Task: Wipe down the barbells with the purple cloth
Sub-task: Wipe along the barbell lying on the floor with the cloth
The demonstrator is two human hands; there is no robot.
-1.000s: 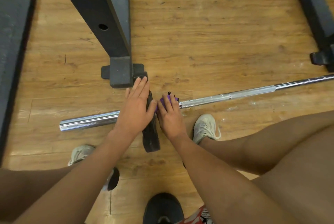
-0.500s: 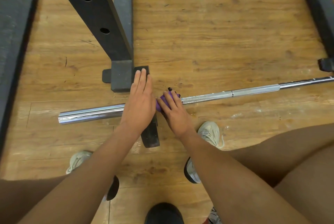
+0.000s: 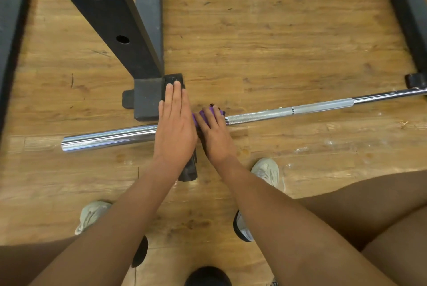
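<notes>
A chrome barbell (image 3: 288, 111) lies across the wooden floor, its smooth sleeve (image 3: 108, 137) pointing left. A thin black weight plate (image 3: 188, 170) stands on edge on the bar. My left hand (image 3: 175, 124) lies flat with straight fingers along the top of that plate. Just right of it, my right hand (image 3: 213, 132) wraps the purple cloth (image 3: 203, 116) around the bar next to the plate. Most of the cloth is hidden under my fingers.
A black rack upright (image 3: 111, 20) slants down to its foot (image 3: 144, 100) just behind my left hand. Another black rack leg (image 3: 406, 20) and foot (image 3: 416, 80) stand at the far right. My shoes (image 3: 268, 170) and knees are close below the bar.
My left hand has straightened and slid further forward along the plate's top. My right hand with the cloth stays on the bar beside the plate. The view has shifted slightly.
</notes>
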